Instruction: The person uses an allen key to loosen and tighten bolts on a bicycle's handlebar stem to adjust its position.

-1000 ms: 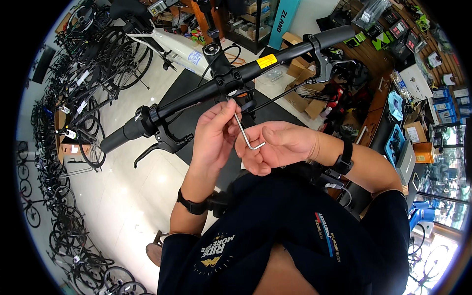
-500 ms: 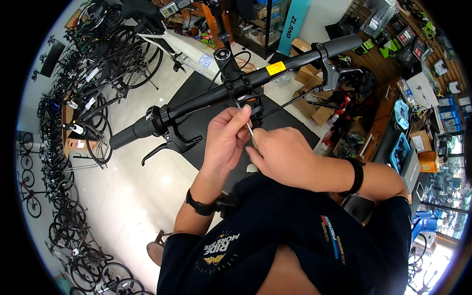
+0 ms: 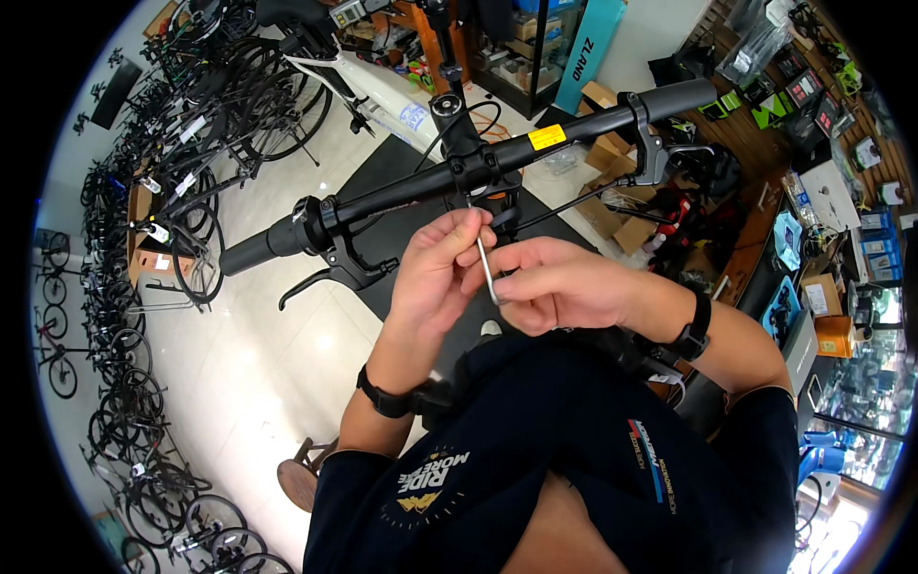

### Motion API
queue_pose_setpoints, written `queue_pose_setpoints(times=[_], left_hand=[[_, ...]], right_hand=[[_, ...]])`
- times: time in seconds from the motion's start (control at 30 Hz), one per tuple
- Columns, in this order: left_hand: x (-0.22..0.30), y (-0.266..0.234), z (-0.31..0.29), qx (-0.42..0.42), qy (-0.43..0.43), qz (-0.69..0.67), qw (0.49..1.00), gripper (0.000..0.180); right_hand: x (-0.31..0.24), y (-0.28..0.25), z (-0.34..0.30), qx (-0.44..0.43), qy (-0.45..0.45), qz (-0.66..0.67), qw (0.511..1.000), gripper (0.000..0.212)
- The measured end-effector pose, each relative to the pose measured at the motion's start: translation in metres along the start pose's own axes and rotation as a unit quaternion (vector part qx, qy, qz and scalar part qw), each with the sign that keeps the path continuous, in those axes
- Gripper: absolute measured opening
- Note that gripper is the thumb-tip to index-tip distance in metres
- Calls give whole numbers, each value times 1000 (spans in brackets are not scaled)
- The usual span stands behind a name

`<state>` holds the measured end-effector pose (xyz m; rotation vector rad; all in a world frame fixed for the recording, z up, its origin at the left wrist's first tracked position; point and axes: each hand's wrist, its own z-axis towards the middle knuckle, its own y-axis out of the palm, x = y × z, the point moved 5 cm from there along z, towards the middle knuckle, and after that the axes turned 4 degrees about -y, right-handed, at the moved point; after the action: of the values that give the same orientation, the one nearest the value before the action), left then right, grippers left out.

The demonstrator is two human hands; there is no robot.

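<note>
A silver hex key (image 3: 487, 268) slants down from the front of the black bike stem (image 3: 470, 165), which clamps a black handlebar (image 3: 406, 191). Thumb and fingers of my left hand (image 3: 435, 268) pinch the key's upper part just below the stem. My right hand (image 3: 559, 287) has its thumb and fingers closed on the lower end. The key's tip points at the clamp; whether it sits in a bolt is too small to tell. A brake lever (image 3: 330, 277) hangs from the bar on the left, and another brake lever (image 3: 655, 163) is on the right.
The white bike frame (image 3: 382, 105) stands beyond the bar, over a black mat (image 3: 392, 163). Rows of bicycles (image 3: 143, 402) line the left. A wooden stool (image 3: 298, 483) is near my left elbow. Cardboard boxes (image 3: 612, 215) and a cluttered counter (image 3: 765, 316) lie to the right.
My right hand has rolled over, from its back facing up to thumb uppermost, baring more of the hex key. My left hand keeps its pinch. The view has shifted slightly.
</note>
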<state>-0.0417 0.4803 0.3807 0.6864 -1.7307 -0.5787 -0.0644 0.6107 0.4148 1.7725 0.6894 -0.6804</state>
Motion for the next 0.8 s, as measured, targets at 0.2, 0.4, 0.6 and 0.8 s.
queue_pose_setpoints(times=[0.2, 0.4, 0.6, 0.8], left_hand=[[-1, 6, 1, 41, -30, 7, 999, 22], [-6, -12, 2, 59, 5, 66, 996, 26], [-6, -2, -1, 115, -29, 2, 993, 26], [3, 15, -3, 54, -17, 21, 998, 27]], right_hand=[[7, -10, 10, 102, -56, -163, 980, 21], [-9, 7, 1, 194, -172, -618, 742, 30], [-2, -14, 4, 87, -46, -81, 992, 19], [8, -24, 12, 77, -60, 7, 995, 22]])
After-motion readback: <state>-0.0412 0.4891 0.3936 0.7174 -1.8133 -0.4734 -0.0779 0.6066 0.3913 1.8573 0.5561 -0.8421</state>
